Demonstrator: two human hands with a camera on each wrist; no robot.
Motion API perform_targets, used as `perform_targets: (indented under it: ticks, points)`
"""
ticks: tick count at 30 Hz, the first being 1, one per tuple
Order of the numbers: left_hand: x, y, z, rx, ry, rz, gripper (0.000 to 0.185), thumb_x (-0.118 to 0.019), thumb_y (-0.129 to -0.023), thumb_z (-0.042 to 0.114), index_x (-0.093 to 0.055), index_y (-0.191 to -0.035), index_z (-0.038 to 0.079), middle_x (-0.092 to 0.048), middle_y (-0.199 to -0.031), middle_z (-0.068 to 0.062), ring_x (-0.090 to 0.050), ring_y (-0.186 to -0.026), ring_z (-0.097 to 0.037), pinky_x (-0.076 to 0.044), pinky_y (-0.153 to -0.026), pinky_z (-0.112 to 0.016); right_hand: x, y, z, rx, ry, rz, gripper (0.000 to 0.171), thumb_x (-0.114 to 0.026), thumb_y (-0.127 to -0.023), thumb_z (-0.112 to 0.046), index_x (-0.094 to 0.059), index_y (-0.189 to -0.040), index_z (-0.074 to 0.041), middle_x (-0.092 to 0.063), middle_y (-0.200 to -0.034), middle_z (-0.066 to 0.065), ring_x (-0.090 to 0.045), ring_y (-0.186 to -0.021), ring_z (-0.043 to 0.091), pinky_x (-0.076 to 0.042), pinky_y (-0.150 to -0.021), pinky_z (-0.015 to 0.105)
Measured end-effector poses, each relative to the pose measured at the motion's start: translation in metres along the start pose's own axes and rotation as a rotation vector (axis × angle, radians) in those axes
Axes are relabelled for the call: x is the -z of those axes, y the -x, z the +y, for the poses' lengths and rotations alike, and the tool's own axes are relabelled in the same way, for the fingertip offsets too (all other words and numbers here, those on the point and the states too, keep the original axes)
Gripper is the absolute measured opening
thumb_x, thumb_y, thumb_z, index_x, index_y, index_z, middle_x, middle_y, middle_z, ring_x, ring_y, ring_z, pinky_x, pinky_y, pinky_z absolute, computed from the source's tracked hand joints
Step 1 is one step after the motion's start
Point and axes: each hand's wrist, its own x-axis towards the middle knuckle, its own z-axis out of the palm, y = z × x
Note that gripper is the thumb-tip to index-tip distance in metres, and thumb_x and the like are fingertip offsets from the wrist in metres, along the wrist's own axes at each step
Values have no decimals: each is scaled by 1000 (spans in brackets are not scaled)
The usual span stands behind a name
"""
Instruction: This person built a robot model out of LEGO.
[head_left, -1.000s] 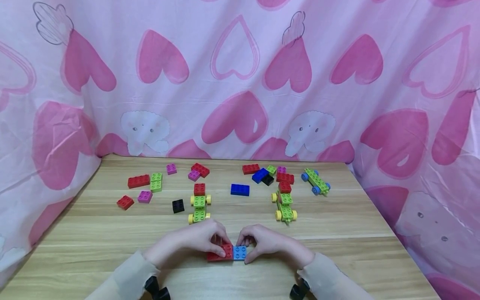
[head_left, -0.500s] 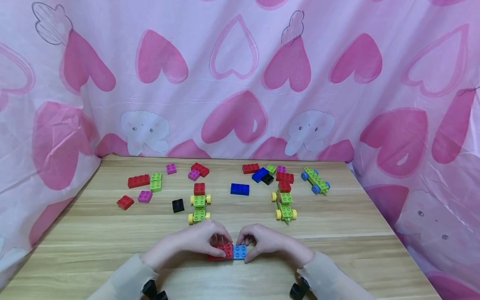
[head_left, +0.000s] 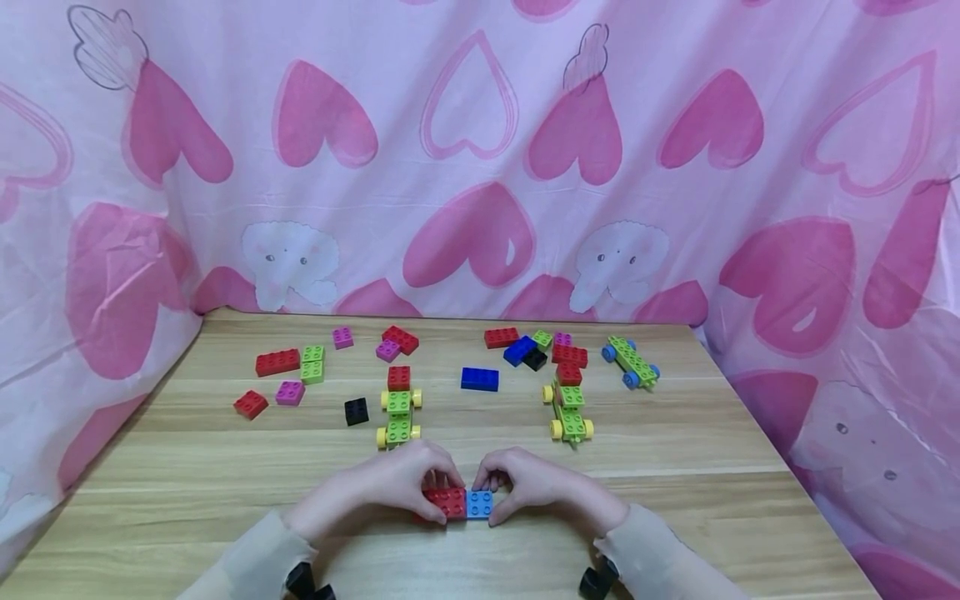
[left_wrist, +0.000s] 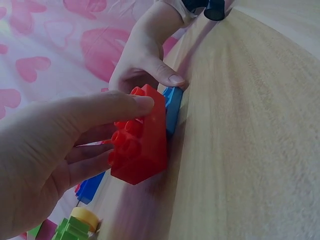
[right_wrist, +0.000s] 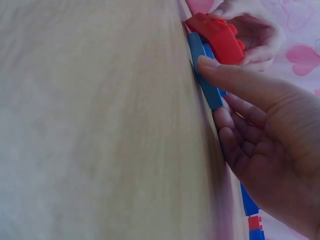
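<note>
a: pink heart-print cloth [head_left: 480,150] hangs behind and beside the wooden bench [head_left: 675,467]. what step is in hand?

b: two bricks are being joined at the near edge, at six o'clock. the left hand [head_left: 390,483] pinches a red brick [head_left: 447,502], thumb on its near side and fingers on its far side; the right hand [head_left: 532,483] pinches a light blue brick [head_left: 480,504] the same way. the two bricks touch side by side, and the left wrist view shows the red one standing higher than the blue.

a: so both grips are closed on something?

b: yes, each curls round its own brick. i can't tell whether the bricks are locked or only butted together.

a: what does the next move call for?

b: i judge a steady press, studs lined up, blue held flat so red doesn't skid.

a: and the loose pieces?

b: farther back, at twelve o'clock: three green wheeled cars, namely one with yellow wheels [head_left: 399,414], another with yellow wheels [head_left: 570,412], and one with blue wheels [head_left: 632,362]. two dark blue bricks [head_left: 480,379], two black [head_left: 356,411], about four magenta [head_left: 289,392], about eight loose red [head_left: 277,362], and two loose green [head_left: 312,364]. the cluster at one o'clock overlaps, so those counts are approximate.
</note>
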Motion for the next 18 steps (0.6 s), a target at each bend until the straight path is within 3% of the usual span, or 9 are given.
perform_targets:
  ticks: [18]
  points:
    - [1, -3, 0, -14, 22, -4, 35, -82, -78, 24, -75, -110, 11, -70, -94, 11, -54, -78, 4, -47, -70, -14, 0, 0, -1, -18, 4, -1, 33, -84, -76, -17, -68, -105, -20, -63, -94, -15, -56, -86, 2, -47, -81, 18]
